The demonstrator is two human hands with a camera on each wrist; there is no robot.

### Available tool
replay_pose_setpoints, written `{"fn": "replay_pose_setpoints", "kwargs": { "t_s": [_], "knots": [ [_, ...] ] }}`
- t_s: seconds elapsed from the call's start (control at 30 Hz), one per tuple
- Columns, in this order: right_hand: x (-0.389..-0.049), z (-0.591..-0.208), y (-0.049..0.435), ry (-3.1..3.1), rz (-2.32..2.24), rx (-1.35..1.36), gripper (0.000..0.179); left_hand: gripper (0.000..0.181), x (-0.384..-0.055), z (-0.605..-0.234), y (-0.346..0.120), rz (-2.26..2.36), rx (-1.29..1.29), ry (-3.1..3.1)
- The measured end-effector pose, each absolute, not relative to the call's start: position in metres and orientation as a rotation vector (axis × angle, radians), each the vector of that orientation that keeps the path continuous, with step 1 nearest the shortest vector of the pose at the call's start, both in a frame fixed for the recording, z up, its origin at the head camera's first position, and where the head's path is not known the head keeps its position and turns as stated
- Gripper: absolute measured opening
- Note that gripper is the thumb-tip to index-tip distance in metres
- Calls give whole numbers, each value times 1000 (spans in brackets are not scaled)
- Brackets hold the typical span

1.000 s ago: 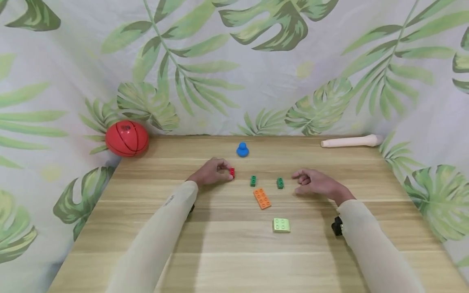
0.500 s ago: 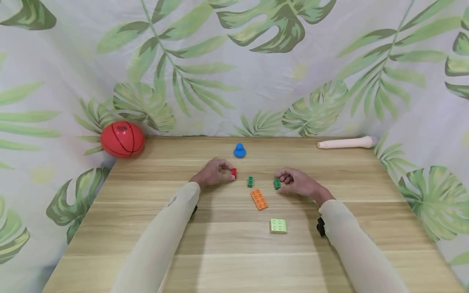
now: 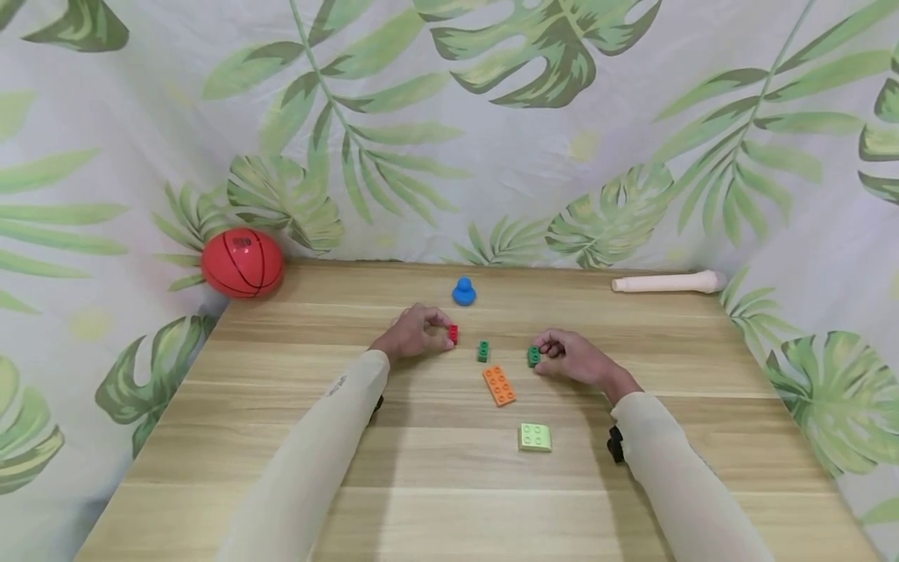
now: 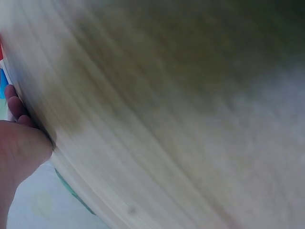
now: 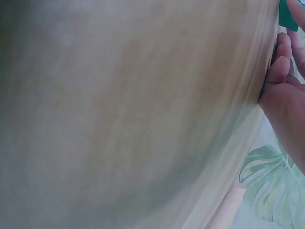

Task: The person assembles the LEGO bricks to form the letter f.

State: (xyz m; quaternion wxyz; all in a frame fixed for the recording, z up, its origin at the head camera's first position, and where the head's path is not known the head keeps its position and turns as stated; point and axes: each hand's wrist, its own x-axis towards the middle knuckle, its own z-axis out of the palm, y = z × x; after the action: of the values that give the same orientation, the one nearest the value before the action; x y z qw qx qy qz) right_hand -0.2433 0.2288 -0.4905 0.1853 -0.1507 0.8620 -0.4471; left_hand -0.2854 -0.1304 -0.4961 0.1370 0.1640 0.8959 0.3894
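In the head view, my left hand [image 3: 414, 332] pinches a small red toy building brick [image 3: 453, 335] between thumb and fingertips, low over the table. My right hand [image 3: 577, 361] holds a small green building brick [image 3: 534, 357] in the same kind of pinch. A second green brick [image 3: 483, 351] lies between the two hands, touched by neither. Just below it is an orange brick [image 3: 499, 386] with several studs, lying at a slant. In the right wrist view, part of the held green brick [image 5: 288, 16] shows at the fingertips; the left wrist view shows mostly blurred wood.
Nearer the front lies a pale green brick [image 3: 535, 438]. Behind the bricks stands a blue knob-shaped piece [image 3: 463, 292]. A red ball [image 3: 242, 263] sits at the back left corner, a pale pink stick [image 3: 667, 282] at the back right. Leaf-print cloth [image 3: 393, 156] borders the wooden table [image 3: 449, 499].
My right hand has moved left, from beside the green brick to gripping it. My left hand, holding the red brick, has shifted slightly right, closer to the middle green brick.
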Motion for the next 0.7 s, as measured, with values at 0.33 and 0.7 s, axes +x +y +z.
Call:
{"fn": "replay_pose_setpoints", "kwargs": {
  "t_s": [0.33, 0.7],
  "knots": [
    [-243, -491, 228, 2434, -1253, -436, 36, 31, -284, -500, -129, 1132, 451, 2622],
    [-243, -492, 228, 2452, -1269, -415, 35, 30, -281, -498, -129, 1136, 439, 2638]
  ]
}}
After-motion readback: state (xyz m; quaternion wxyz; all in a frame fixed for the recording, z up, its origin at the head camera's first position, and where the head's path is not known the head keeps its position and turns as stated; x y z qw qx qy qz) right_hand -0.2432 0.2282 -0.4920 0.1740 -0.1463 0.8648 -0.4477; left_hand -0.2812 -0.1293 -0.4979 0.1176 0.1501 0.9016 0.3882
